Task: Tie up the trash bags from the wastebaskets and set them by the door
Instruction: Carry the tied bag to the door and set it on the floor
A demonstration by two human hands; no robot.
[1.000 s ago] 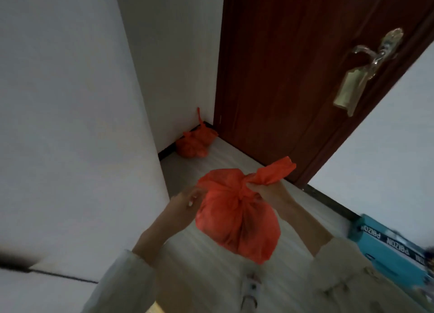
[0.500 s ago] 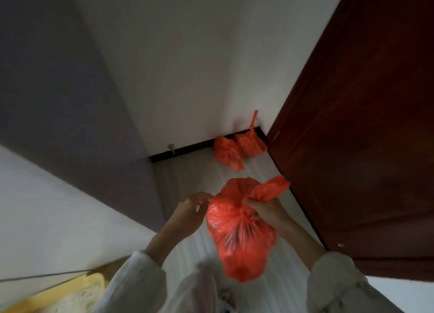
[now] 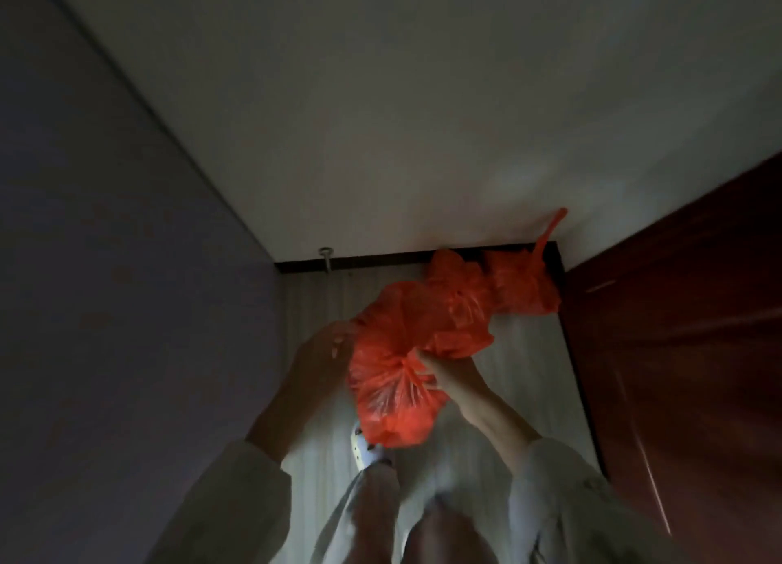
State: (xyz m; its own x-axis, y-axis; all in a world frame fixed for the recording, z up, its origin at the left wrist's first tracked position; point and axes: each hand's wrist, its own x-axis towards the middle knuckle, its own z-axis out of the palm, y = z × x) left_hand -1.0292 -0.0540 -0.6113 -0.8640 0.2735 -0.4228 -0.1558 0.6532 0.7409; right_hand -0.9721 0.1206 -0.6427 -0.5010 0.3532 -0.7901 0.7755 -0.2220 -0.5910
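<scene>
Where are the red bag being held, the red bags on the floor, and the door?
held red bag (image 3: pixel 393 402), head view, on its bulging lower body.
red bags on the floor (image 3: pixel 520 288), head view, on the crumpled plastic in the corner.
door (image 3: pixel 685 331), head view, on its dark wood face.
</scene>
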